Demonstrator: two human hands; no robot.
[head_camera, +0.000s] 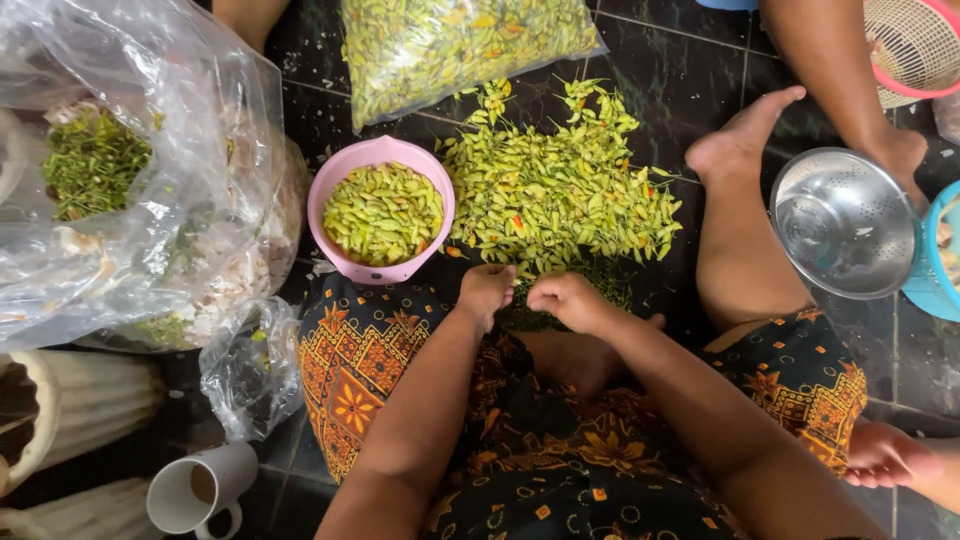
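The left hand (487, 287) and right hand (563, 298) lie side by side at the near edge of the chilli heap (560, 190), which is spread on the floor (680, 60). The bowl (381, 210), with chillies in it, stands just left of the heap. The large bag of chillies (450, 40) lies on the far side of heap and bowl. The bag of stems (110, 170) lies at far left, the small bag (250, 365) nearer. The cup (200, 488) lies on its side at near left. The metal colander (845, 222) sits right of the heap, beyond another person's foot (740, 135). The basket (915, 45) stands at far right.
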